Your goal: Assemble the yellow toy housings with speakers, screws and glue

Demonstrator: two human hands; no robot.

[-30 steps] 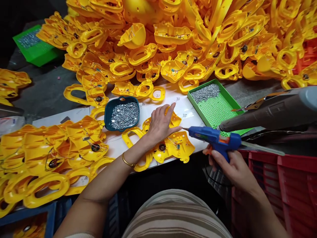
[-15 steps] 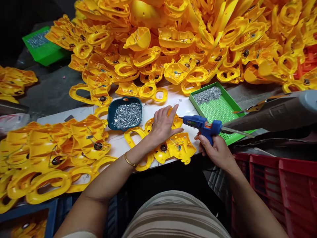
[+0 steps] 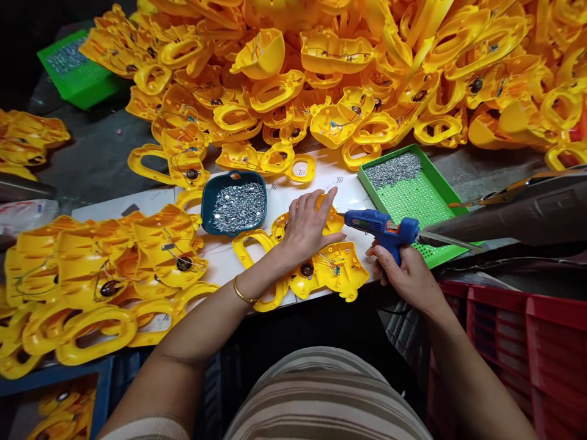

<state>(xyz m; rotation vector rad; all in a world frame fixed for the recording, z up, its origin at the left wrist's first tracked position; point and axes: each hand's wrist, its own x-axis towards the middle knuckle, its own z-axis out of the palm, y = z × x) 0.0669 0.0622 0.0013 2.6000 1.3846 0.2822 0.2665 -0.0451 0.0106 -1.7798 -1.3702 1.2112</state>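
My left hand [image 3: 309,227] lies flat with its fingers stretched out on a yellow plastic shell [image 3: 337,267] that rests on the white board [image 3: 321,183]. That shell shows thin wires and a small round black part. My right hand [image 3: 403,275] is wrapped round the grip of a blue hot glue gun [image 3: 383,227]. The gun's nozzle points left, close to the fingertips of my left hand.
A dark teal dish [image 3: 235,205] of small silver screws sits left of my hand. A green tray [image 3: 406,192] with screws lies to the right. Yellow shells are heaped behind [image 3: 348,73] and stacked at left [image 3: 92,275]. Red crates [image 3: 527,342] stand at lower right.
My right hand has carried the glue gun up and to the left, from near the table's edge to beside my left fingers. The left hand has stayed on the shell.
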